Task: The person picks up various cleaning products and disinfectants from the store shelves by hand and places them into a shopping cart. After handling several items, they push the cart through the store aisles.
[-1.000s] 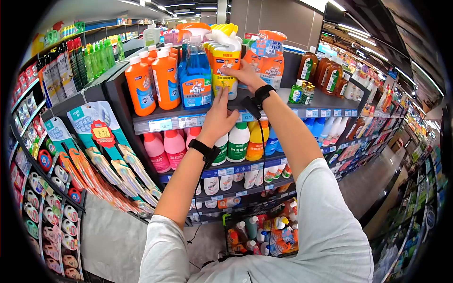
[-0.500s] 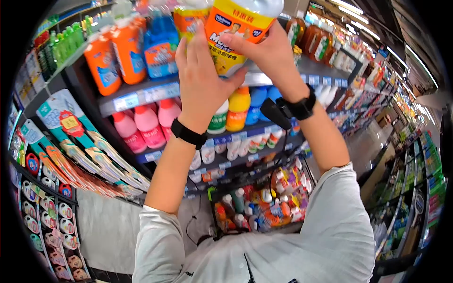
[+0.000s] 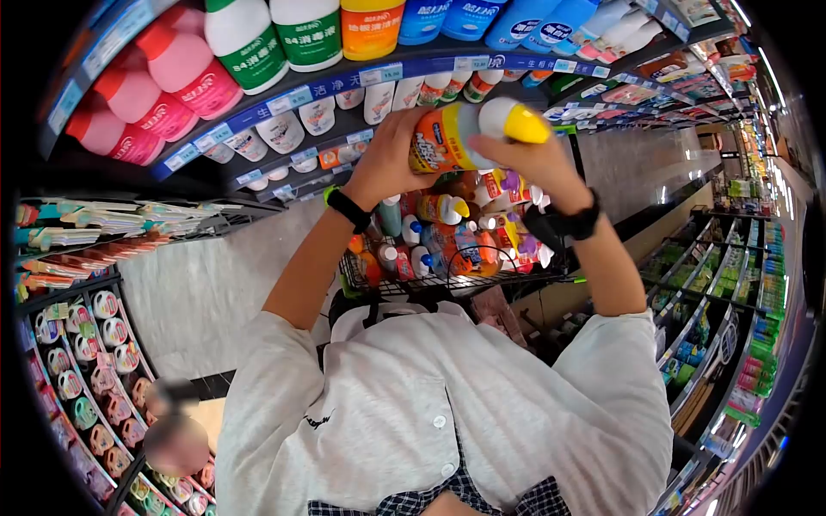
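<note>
Our left hand (image 3: 389, 163) and right hand (image 3: 535, 165) hold a Mr Muscle bottle (image 3: 443, 142) sideways. More bottles (image 3: 437, 209) sit below.

I can't make out the base of the yellow-capped bottle (image 3: 439, 142): the left hand (image 3: 389, 163) wraps it, fingertips lost behind. The right hand (image 3: 538, 168) covers part of its neck. Beneath both hands, some basket (image 3: 525, 279) goods are blocked. Above the left hand, white bottles (image 3: 305, 34) are cropped on top, and price tags (image 3: 380, 74) read too small.
</note>
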The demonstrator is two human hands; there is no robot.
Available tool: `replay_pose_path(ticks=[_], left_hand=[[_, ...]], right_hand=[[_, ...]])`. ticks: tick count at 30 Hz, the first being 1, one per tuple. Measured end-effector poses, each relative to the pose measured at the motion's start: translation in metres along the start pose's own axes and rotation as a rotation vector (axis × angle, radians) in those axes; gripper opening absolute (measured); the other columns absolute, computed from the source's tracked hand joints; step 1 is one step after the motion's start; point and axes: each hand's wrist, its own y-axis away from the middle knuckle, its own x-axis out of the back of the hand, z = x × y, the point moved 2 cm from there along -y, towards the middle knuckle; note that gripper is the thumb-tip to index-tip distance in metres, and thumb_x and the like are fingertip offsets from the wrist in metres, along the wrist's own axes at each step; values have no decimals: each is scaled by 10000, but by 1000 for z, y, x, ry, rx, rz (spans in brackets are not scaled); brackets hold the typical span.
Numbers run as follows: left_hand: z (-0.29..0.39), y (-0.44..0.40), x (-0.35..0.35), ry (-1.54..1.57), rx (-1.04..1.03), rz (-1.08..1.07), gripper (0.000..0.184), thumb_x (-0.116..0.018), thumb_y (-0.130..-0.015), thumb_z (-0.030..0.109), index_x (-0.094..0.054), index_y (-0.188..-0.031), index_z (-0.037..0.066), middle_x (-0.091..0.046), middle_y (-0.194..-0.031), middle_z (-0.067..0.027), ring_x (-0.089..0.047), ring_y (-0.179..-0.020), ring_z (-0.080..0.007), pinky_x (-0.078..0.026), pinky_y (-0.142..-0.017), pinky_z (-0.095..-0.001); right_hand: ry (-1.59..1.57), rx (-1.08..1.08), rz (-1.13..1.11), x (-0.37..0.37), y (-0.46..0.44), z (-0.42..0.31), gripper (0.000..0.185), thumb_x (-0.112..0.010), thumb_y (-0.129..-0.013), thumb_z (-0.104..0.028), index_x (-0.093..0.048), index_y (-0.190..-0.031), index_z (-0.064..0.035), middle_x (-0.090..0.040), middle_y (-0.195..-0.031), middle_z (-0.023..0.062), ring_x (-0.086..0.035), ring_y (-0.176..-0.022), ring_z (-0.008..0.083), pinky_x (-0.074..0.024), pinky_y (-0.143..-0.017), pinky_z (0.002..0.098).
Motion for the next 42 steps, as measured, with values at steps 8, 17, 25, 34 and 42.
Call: replay_pose_path(ticks=[8,17,25,34,42], left_hand=[[-87,88,-165,119,554,-168,791,-702,-779,222,-273,-1417,33,-387,-1374,-195,-419,-1233,-355,-392,-1001,-407],[-192,151,-289,439,812,-362,394,-399,-970,225,-436,-1307,25,-486,-1303,-217,-472,-1206,-337,-371,-1000,-354],[-170,138,-273,639,1060,-251,522,-399,-974,347,-401,-1339,-27,-406,-1410,-172,-376,-1308,-261,-277,-1065,-320],[-176,142,-289,548,1026,-340,629,-412,-952,457,-379,-1383,0,-383,-1443,-142,-361,-1326,-277,-277,-1071,-327],[-156,153,-240,491,1078,-300,530,-434,-942,419,-495,-1295,27,-523,-1300,-168,-485,-1206,-277,-367,-980,-333]], right_hand=[[-41,-52,281,-38,-37,223,393,-764,-718,-253,-615,-971,9,-660,-841,104,-635,-753,185,-504,-688,306],[32,-276,202,-81,-75,392,492,-771,-708,-341,-579,-1008,-2,-658,-925,143,-637,-836,278,-499,-731,363],[-69,-326,53,-66,-71,408,478,-758,-719,-253,-551,-1084,-25,-639,-1014,123,-620,-923,257,-478,-796,347],[-139,-327,165,-43,-51,420,668,-731,-725,-256,-449,-1296,-55,-608,-1105,164,-607,-999,275,-475,-854,359],[167,-408,302,-23,-32,403,530,-631,-768,-274,-509,-1232,-51,-655,-1034,172,-632,-944,345,-499,-800,399]])
